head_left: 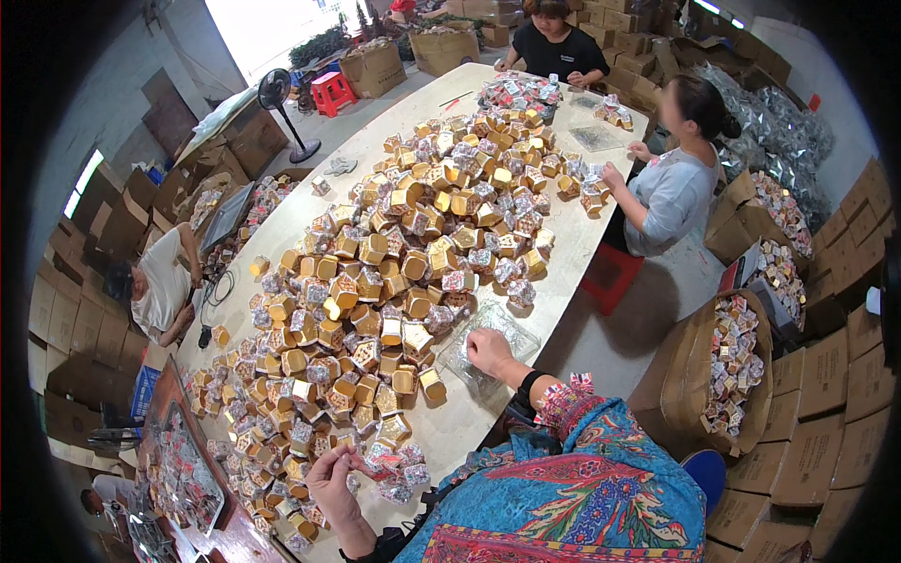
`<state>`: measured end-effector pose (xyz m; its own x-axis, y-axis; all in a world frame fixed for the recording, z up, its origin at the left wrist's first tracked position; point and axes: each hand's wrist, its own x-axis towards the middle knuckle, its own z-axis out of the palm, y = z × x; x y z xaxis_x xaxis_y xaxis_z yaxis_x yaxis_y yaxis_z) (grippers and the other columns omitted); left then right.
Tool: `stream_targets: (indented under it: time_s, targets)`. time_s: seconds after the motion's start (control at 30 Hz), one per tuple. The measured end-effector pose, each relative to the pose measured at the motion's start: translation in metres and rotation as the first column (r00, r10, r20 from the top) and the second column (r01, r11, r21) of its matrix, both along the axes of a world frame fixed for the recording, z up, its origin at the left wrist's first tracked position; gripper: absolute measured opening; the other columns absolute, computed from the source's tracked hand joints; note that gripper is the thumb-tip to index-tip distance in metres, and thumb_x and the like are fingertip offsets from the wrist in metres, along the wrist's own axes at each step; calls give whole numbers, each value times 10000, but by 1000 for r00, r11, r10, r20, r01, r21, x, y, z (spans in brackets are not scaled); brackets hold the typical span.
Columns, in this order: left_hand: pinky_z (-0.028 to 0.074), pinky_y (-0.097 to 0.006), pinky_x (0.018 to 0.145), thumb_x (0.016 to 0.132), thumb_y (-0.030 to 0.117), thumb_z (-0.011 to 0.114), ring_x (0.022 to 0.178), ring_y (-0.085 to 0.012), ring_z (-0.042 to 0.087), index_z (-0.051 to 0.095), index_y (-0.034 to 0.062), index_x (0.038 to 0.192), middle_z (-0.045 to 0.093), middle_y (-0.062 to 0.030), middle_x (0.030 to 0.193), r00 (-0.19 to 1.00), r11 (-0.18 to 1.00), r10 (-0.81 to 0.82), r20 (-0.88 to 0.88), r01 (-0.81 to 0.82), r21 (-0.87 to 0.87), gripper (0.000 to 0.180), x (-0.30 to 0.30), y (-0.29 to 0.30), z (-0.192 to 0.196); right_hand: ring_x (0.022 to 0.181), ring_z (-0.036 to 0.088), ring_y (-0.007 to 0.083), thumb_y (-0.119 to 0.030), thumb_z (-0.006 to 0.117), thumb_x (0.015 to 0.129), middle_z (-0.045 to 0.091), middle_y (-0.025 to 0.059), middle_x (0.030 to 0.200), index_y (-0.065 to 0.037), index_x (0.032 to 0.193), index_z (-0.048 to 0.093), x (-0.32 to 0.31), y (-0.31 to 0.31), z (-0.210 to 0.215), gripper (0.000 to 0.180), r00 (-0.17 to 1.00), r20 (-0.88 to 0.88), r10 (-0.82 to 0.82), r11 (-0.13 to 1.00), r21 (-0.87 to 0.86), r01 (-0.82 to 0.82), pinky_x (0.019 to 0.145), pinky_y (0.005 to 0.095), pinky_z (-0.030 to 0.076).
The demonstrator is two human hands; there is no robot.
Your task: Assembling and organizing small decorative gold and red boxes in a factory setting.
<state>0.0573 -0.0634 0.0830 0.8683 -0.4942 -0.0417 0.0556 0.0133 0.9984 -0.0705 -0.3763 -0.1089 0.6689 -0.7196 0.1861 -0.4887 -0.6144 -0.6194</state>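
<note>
Nearby, a cardboard box (690, 375) brims with small patterned hexagonal boxes (732, 361).

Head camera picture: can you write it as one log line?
left hand: pinching small patterned packet | right hand: resting on clear plastic bags | table: heap of gold boxes

Small gold boxes (394, 272) heaped across most of the table (582, 235), bare strip along its right edge.

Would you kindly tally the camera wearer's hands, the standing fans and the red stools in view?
Wearer's hands, left hand and right hand: 2
Standing fan: 1
Red stools: 2
Total: 5
</note>
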Motion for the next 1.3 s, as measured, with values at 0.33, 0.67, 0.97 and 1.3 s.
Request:
stream_targets:
  time_s: [0.33,0.67,0.97,1.3]
  targets:
    - [518,-271,568,795,-67,548,628,-151,590,613,-86,919,635,-145,807,1000,1000,-5,2,5,17,141,-1,0,1,616,586,205,-115,580,700,606,105,673,-35,731,600,35,24,67,88,912,411,23,893,402,-203,576,313,458]
    - [479,-221,636,786,-69,568,704,-108,575,621,-53,936,627,-90,847,988,991,-98,115,86,105,159,-9,-17,-8,694,573,95,-14,627,740,624,41,745,-19,782,589,66,126,136,57,623,750,221,220,584,-781,654,235,467]
    - [454,-217,619,774,-51,614,715,-98,560,632,-26,865,616,-69,804,925,982,-81,371,9,190,96,-13,-17,-11,782,602,112,-20,611,783,645,64,848,-26,831,596,65,149,124,51,686,726,44,-152,684,-714,715,234,478]
    - [461,-232,618,768,-47,621,718,-118,569,618,-34,837,620,-87,807,922,979,-93,375,17,201,71,-11,-19,-14,729,572,65,-66,616,795,641,16,845,-62,835,608,60,145,131,41,708,701,87,-127,713,-690,622,195,420]
